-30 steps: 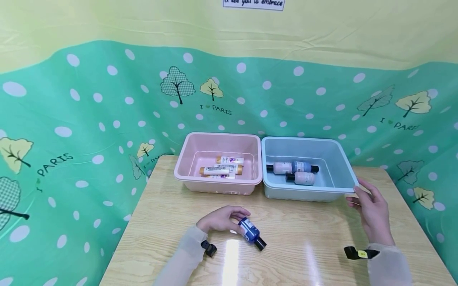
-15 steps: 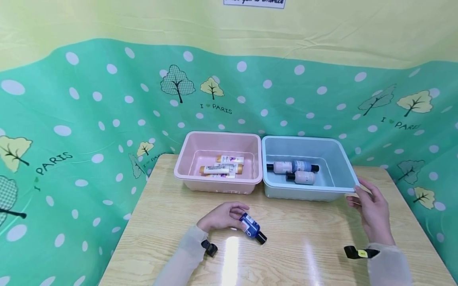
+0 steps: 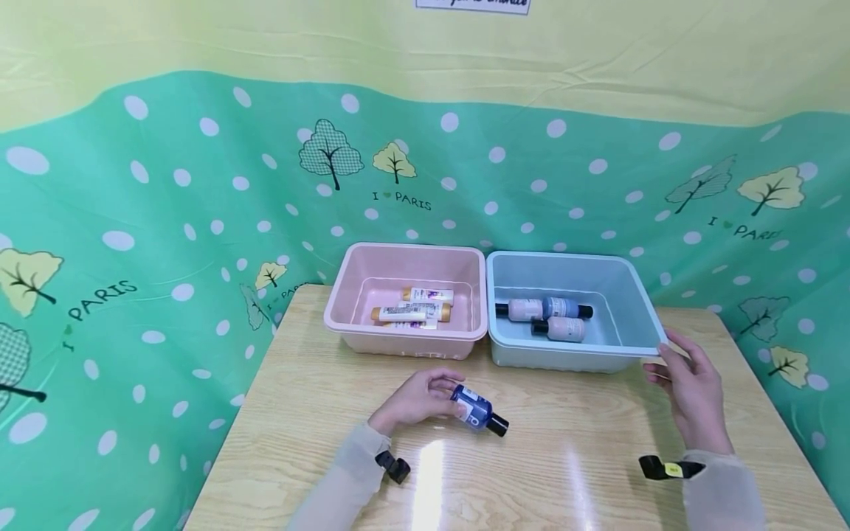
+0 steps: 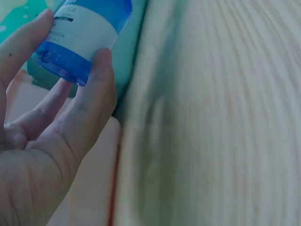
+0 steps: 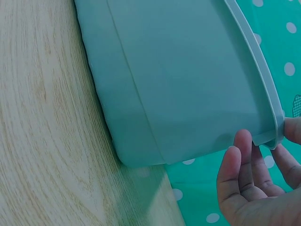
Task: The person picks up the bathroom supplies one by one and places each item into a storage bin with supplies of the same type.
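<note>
My left hand (image 3: pixel 421 398) pinches a blue bottle (image 3: pixel 473 408) with a black cap and a white label by its base end, thumb on one side and fingers on the other. Its cap points down and to the right, in front of the two bins. In the left wrist view the bottle's base (image 4: pixel 63 59) shows between thumb and fingertips. My right hand (image 3: pixel 692 391) holds the front right corner of the light blue bin (image 3: pixel 564 358), with fingers under the rim and the thumb at its edge. In that bin lie two pale pink bottles (image 3: pixel 566 330) and one blue bottle (image 3: pixel 560 307).
A pink bin (image 3: pixel 405 341) stands against the blue bin's left side, holding several white tubes (image 3: pixel 401 314) with gold caps. Both bins sit toward the back of a wooden table (image 3: pixel 531 457). Behind hangs a green and yellow printed cloth (image 3: pixel 531 169).
My left hand has moved slightly up and to the right with the blue bottle, and the bottle has turned so its cap points more to the right. My right hand stays on the bin's corner.
</note>
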A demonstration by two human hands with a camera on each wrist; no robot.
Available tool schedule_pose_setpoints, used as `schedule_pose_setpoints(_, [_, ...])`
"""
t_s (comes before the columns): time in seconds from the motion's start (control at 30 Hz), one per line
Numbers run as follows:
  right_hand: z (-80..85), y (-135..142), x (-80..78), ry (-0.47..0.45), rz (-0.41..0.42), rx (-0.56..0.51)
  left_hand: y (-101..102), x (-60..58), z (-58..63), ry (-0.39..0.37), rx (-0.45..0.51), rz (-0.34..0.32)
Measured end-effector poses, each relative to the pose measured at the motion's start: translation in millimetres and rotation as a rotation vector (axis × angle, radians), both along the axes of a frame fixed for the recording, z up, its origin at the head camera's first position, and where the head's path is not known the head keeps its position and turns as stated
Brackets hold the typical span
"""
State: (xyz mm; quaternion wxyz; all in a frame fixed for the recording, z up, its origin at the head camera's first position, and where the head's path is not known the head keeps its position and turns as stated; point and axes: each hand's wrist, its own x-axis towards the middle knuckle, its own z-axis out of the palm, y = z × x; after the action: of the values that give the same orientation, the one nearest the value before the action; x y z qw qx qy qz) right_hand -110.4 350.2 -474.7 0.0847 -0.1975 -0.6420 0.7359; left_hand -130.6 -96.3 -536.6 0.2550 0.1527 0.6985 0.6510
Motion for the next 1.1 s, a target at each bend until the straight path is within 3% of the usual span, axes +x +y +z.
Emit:
schedule_pose_setpoints(0.33, [-0.2,-0.1,0.4,0.01,-0.004,-0.027,15.5,7.4,38.9,0.053,0.018,0.065])
schedule_pose_setpoints(0.5, [-0.3,-0.3,0.3,0.009,-0.007,-0.025,23.8,5.6,61.9,0.057,0.094,0.091])
schedule_pose_setpoints(0.77, [-0.5,-0.6,1.5,0.016,-0.002,-0.031,38.0,-14.3,93.5,0.113,0.149,0.105])
schedule_pose_setpoints(0.9, [-0.9,-0.4,1.6,0.023,0.0,-0.037,46.8,-27.4,109.2,0.176,0.123,0.141])
schedule_pose_setpoints(1.1, [-1.8,0.8,-0.2,0.034,-0.011,-0.046,62.6,-48.4,131.3,0.181,0.116,0.165])
